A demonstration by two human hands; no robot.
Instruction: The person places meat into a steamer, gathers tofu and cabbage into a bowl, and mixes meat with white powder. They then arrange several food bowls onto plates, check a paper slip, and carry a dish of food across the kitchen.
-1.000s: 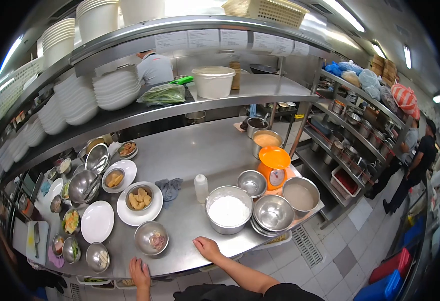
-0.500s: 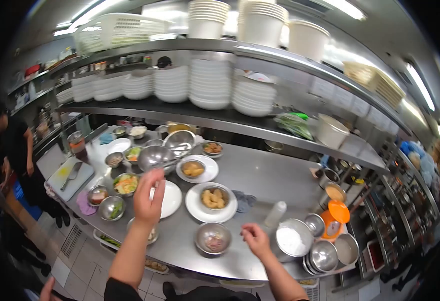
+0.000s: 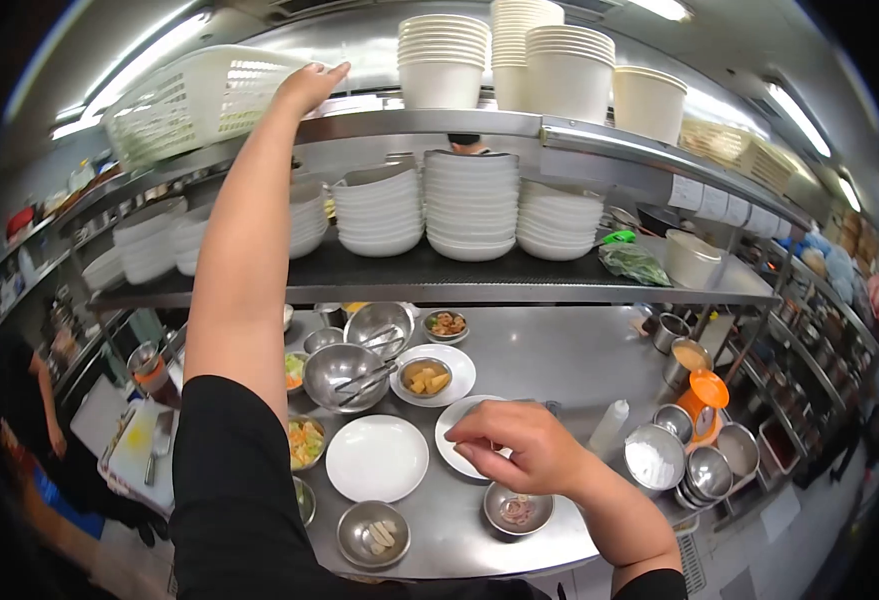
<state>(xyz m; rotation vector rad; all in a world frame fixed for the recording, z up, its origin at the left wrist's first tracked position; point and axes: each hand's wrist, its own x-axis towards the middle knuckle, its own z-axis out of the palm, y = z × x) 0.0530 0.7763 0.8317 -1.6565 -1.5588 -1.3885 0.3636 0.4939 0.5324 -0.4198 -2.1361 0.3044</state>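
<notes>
My left hand (image 3: 311, 88) is raised to the top shelf at the right end of a white slatted basket (image 3: 249, 88), fingers stretched out. My right hand (image 3: 521, 445) hangs over the worktop with fingers loosely curled, a gap between thumb and fingers, and nothing visible in it. It overlaps a white plate (image 3: 456, 411) and hides the bowl there. Just below it stands a steel bowl (image 3: 519, 510) with pinkish sliced pieces. Left of that are a bare white plate (image 3: 376, 458) and a steel bowl (image 3: 373, 535) holding pale sticks.
Stacked white bowls (image 3: 471, 205) fill the middle shelf; white tubs (image 3: 443, 65) stand above. Mixing bowls (image 3: 345, 377) with tongs sit at the back. At right are a squeeze bottle (image 3: 609, 425), a bowl of white powder (image 3: 654, 457) and an orange scale (image 3: 705, 392). A person (image 3: 34, 390) stands far left.
My left hand has risen from above the worktop to the top shelf. My right hand has moved up over the plate. The view has tilted and shifted.
</notes>
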